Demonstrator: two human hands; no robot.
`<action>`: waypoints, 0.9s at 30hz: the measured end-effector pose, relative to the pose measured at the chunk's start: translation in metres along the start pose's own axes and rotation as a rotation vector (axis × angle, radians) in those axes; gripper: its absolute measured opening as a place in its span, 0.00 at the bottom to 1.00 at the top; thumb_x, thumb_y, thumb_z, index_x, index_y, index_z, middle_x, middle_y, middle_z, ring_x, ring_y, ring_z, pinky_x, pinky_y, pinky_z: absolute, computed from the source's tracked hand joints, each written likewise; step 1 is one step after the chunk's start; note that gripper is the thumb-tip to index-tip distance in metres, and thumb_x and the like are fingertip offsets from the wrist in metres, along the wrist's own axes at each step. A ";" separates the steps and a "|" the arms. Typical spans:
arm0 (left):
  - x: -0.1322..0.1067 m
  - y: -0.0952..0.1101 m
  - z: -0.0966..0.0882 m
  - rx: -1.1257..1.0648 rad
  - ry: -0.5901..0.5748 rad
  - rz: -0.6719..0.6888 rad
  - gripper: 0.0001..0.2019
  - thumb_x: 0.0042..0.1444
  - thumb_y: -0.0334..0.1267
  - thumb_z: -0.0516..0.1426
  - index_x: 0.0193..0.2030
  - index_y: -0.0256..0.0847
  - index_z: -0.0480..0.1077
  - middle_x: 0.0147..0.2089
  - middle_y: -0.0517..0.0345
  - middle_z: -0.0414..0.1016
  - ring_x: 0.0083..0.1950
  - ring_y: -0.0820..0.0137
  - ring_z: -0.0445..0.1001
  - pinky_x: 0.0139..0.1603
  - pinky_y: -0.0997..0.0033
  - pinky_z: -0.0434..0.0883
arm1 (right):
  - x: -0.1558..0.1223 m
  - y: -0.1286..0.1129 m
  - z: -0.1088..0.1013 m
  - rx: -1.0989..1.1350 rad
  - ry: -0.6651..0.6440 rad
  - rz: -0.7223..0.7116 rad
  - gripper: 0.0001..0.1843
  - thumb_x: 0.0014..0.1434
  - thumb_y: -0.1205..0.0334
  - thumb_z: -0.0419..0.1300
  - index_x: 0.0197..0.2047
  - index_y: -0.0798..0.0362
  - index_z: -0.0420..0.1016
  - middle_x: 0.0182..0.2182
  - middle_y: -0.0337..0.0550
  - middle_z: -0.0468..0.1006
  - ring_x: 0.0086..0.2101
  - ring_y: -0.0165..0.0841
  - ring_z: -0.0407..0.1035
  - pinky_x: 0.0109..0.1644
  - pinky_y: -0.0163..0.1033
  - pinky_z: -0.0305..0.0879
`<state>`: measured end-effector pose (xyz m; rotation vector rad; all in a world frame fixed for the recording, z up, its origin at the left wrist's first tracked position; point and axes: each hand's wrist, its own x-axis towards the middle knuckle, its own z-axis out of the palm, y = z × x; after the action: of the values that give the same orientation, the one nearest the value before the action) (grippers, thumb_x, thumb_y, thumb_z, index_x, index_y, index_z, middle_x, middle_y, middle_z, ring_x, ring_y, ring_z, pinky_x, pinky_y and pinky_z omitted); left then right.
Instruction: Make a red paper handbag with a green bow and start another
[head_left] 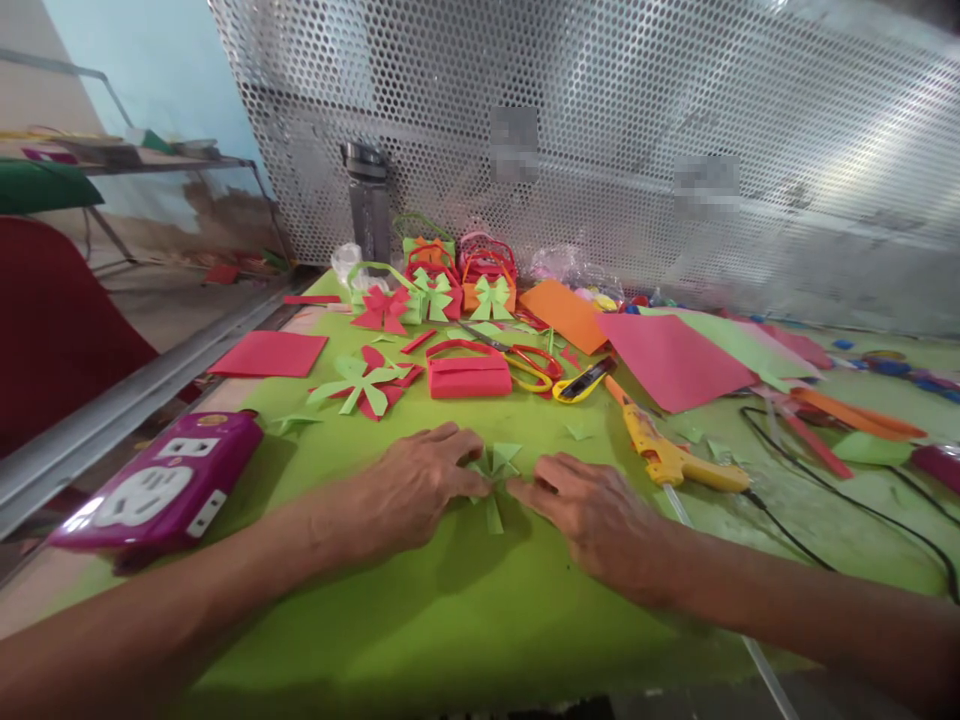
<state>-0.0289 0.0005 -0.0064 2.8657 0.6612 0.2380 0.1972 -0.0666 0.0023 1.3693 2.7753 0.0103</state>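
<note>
Left hand point(431, 480): fingers half-curled at the green paper cutout point(495, 466); grip cannot be told. Cutout: on the table point(405, 630), between the hands; one strip point(494, 516) points toward the person, visible long axis front-to-back. Right hand point(592, 510): fingers curled, fingertip beside cutout; grip cannot be told.

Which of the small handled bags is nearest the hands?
The plain red bag in front; the other bags cluster farther back, toward the perforated metal panel.

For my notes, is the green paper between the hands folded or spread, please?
Spread, as far as visible: the green paper has strips fanning outward; the left hand covers part.
</note>
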 end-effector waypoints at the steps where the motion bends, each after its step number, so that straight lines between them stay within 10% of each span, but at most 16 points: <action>1: 0.000 0.000 0.001 0.003 0.002 -0.001 0.24 0.51 0.17 0.50 0.47 0.46 0.74 0.48 0.51 0.68 0.46 0.62 0.69 0.47 0.62 0.68 | 0.000 0.001 0.000 0.008 0.011 0.003 0.27 0.49 0.78 0.51 0.52 0.51 0.68 0.36 0.45 0.69 0.36 0.37 0.64 0.29 0.39 0.46; 27: -0.004 -0.005 0.000 -0.048 -0.038 -0.168 0.38 0.43 0.10 0.50 0.51 0.58 0.72 0.71 0.62 0.47 0.70 0.52 0.44 0.65 0.39 0.50 | -0.006 0.008 -0.004 0.126 0.057 0.161 0.22 0.53 0.78 0.49 0.47 0.53 0.72 0.34 0.45 0.74 0.33 0.35 0.68 0.32 0.37 0.55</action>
<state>-0.0348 0.0027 -0.0079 2.7426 0.8702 0.1711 0.2069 -0.0665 0.0065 1.6442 2.7448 -0.1236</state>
